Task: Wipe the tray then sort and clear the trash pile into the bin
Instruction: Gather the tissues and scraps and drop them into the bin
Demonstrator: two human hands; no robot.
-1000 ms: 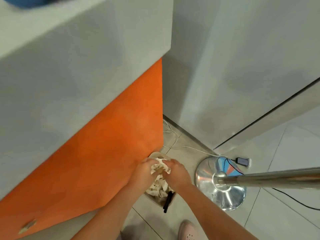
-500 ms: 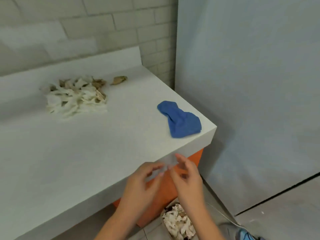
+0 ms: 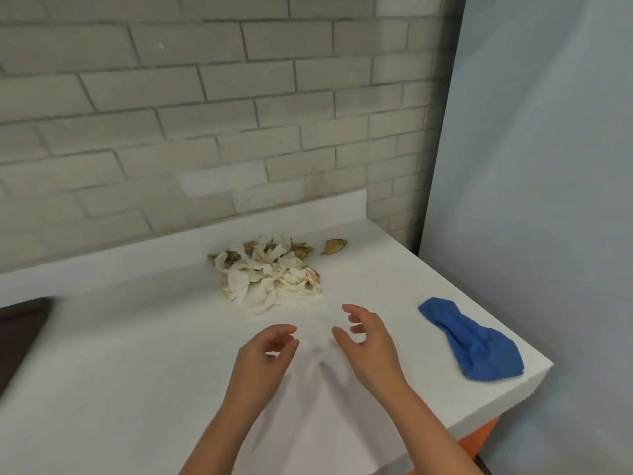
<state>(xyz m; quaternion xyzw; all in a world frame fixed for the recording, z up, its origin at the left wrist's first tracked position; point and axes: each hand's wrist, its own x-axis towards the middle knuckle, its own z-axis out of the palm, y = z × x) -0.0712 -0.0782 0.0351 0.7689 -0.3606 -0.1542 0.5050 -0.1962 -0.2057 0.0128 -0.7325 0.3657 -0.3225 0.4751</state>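
A pile of crumpled, stained white tissues and brown scraps [image 3: 270, 274] lies on the white counter [image 3: 137, 354] near the brick wall. One brown scrap [image 3: 334, 246] sits apart to its right. My left hand [image 3: 263, 358] and my right hand [image 3: 368, 341] hover side by side above the counter, just in front of the pile, both empty with fingers curled and spread. A dark tray [image 3: 20, 334] shows only its corner at the left edge. The bin is out of view.
A crumpled blue cloth [image 3: 474, 342] lies near the counter's right corner. A grey brick wall [image 3: 205, 114] backs the counter and a pale panel [image 3: 531, 166] stands to the right. The orange cabinet front [image 3: 478, 440] shows below the counter edge.
My view rose from the bin on the floor to the counter. Both hands left the tissues in the bin, came up empty and moved forward toward the pile.
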